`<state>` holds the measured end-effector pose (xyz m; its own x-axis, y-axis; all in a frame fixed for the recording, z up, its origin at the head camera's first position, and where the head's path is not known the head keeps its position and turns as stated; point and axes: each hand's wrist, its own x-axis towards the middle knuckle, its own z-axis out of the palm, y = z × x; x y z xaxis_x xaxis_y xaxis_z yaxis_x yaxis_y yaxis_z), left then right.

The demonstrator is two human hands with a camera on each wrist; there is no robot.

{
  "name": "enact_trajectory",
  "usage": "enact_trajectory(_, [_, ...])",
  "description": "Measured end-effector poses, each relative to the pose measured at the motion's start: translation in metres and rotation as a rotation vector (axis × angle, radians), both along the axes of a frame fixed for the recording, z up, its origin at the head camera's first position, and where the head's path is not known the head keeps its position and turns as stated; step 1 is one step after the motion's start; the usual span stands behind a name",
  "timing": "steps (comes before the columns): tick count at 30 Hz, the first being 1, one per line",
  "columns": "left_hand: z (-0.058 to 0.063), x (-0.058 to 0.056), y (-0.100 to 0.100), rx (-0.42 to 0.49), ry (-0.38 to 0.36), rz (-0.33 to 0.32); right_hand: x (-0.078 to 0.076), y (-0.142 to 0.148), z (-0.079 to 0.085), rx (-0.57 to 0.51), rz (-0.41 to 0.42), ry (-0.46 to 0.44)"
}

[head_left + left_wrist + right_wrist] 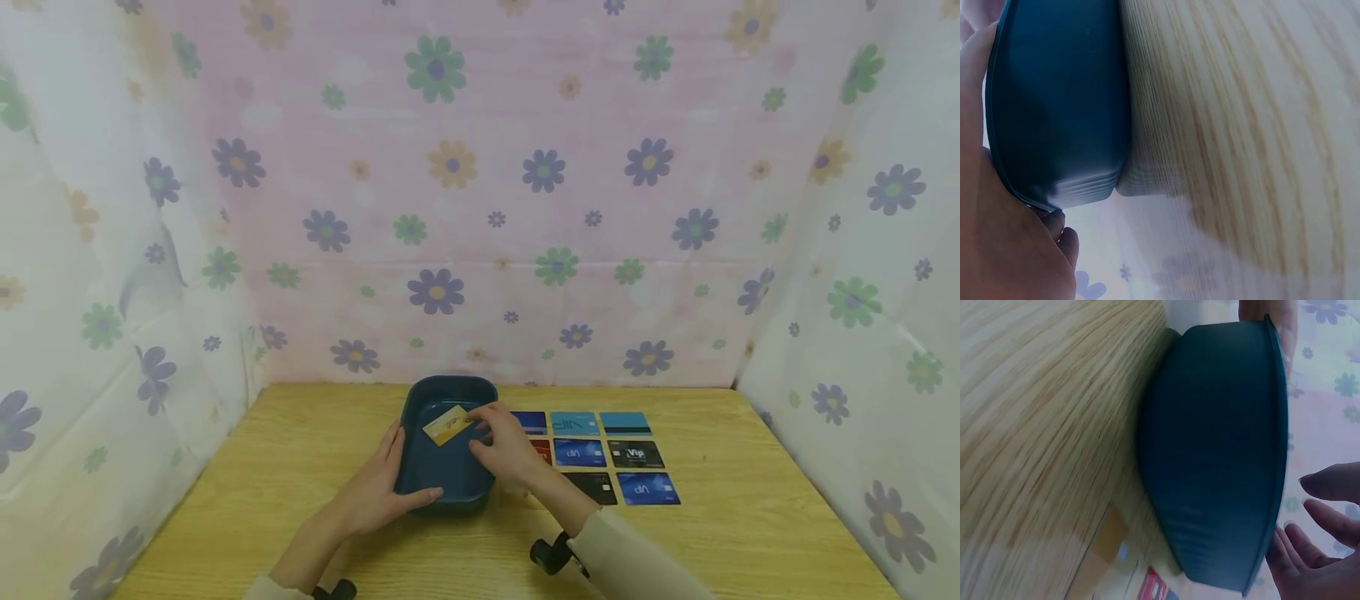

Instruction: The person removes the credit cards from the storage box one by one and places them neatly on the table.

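A dark blue rectangular tub (450, 483) stands on the wooden table, with a gold card (442, 429) lying slanted inside it. My left hand (375, 492) grips the tub's near left corner, thumb over the near rim and fingers along the outer left wall; the left wrist view shows that hand (1016, 231) around the rim. Above the tub's right side is my right hand (506, 446), its index fingertip right at the gold card's corner. In the right wrist view, its fingers (1325, 525) are loosely bent and apart from the thumb, with no card showing between them.
Right of the tub lie several cards in rows, among them a light blue card (575, 423), a red card (543, 452), a black Vip card (636, 455) and a blue card (648, 489). An orange card (1104, 544) lies beside the tub. Flowered cloth (495, 208) surrounds the table.
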<state>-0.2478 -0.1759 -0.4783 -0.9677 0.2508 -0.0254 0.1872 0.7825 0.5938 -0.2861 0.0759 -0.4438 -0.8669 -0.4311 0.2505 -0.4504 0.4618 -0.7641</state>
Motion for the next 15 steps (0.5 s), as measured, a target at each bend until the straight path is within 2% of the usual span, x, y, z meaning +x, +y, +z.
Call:
enact_trajectory(5, [0.001,0.0,0.0,0.004,0.004,-0.011,-0.01,-0.02,-0.001,0.0,-0.02,-0.058])
enact_trajectory(11, [0.0,0.0,0.001,-0.009,0.023,-0.011,-0.021,-0.04,-0.006,0.015,-0.124,-0.073])
enact_trajectory(15, [0.0,0.001,0.001,-0.008,0.024,-0.01,-0.027,-0.051,-0.007,-0.011,-0.173,-0.123])
